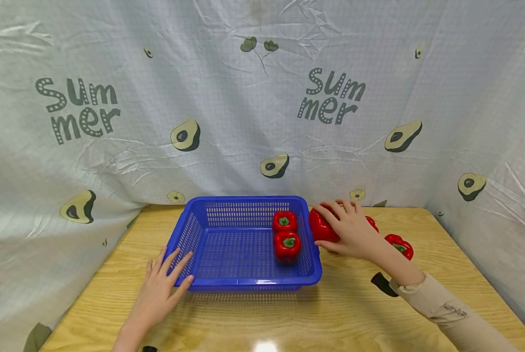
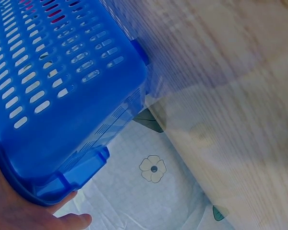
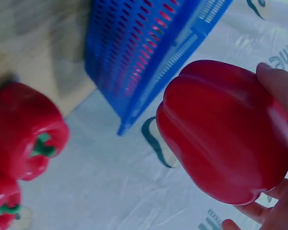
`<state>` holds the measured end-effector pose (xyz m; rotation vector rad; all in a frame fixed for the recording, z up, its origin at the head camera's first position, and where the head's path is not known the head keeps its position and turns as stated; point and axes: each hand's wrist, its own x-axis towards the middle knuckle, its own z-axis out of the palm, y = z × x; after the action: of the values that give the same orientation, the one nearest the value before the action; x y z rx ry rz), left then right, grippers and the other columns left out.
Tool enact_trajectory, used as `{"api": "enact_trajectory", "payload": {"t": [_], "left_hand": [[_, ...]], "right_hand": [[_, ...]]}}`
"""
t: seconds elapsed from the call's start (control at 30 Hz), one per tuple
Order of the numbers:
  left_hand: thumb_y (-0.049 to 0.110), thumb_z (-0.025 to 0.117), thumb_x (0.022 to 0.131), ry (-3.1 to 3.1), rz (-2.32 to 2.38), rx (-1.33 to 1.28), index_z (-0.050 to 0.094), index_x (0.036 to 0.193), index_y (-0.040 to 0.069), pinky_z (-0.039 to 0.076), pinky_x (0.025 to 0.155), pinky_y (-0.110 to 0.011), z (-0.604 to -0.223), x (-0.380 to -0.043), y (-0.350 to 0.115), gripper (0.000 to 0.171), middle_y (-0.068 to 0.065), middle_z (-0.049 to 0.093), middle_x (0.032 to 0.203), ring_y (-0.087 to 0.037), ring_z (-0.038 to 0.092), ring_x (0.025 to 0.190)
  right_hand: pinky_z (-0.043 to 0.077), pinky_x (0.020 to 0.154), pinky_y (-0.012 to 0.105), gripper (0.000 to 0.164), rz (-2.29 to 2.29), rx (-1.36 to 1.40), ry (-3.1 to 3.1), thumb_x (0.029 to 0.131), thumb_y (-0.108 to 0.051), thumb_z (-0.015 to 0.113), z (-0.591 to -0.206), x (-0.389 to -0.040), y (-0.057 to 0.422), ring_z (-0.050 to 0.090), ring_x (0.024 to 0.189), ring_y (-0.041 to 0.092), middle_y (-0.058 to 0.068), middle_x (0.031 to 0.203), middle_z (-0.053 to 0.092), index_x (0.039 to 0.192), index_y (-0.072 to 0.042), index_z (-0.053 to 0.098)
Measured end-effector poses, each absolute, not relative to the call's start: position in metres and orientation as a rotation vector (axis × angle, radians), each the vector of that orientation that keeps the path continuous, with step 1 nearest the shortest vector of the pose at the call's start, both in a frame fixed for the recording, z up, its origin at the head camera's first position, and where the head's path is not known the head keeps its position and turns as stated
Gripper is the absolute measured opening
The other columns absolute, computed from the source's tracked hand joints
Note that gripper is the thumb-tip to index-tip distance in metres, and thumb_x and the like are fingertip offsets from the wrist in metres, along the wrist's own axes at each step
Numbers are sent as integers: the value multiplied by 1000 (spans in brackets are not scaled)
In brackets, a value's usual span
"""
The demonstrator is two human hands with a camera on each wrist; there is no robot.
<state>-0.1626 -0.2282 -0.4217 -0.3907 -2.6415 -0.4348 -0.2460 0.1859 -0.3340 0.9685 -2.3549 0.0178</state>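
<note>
A red bell pepper (image 1: 319, 226) is gripped in my right hand (image 1: 349, 229), just beyond the right rim of a blue plastic basket (image 1: 253, 282). In the right wrist view this bell pepper (image 3: 225, 132) hangs beside the slotted basket wall (image 3: 129, 52), with thumb and fingers around one end of it. My left hand (image 1: 157, 289) lies over the basket's left rim, fingers spread and nearly straight. Two red bell peppers with green stems, a nearer one (image 1: 287, 247) and a farther one (image 1: 284, 222), sit inside against the basket's right side.
More red bell peppers stand on the wooden table (image 1: 355, 313) to the right: one (image 1: 400, 246) past my right wrist, another (image 1: 371, 223) partly hidden behind that hand. A pale curtain (image 1: 227, 98) printed with avocados and lettering hangs along the back and sides.
</note>
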Motion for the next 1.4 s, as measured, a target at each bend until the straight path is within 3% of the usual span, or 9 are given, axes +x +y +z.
{"api": "enact_trajectory", "payload": {"t": [0.37,0.63,1.4], "left_hand": [[33,55,86,-2647,-424,-389,48,129,16,14,101,-66,-421,-163,-228,46,-19,42,132,-45,21,130],[34,54,86,-2655,-417,-389,48,129,17,15,100,-66,-421,-163,-228,46,-19,42,133,-43,20,132],[33,54,86,-2630,-421,-400,48,129,19,15,100,-66,-422,-162,-228,46,-19,43,132,-46,23,129]], "right_hand": [[36,83,51,74,74,1082,-2359,71,-48,67,-316,-271,153,42,108,30,13,121,47,131,-14,41],[34,85,49,73,-45,1232,-2348,72,-50,66,-310,-292,129,42,112,27,6,124,49,131,-16,42],[33,82,46,73,-266,1400,-2420,73,-50,65,-320,-331,77,42,102,22,-1,132,46,134,-21,38]]}}
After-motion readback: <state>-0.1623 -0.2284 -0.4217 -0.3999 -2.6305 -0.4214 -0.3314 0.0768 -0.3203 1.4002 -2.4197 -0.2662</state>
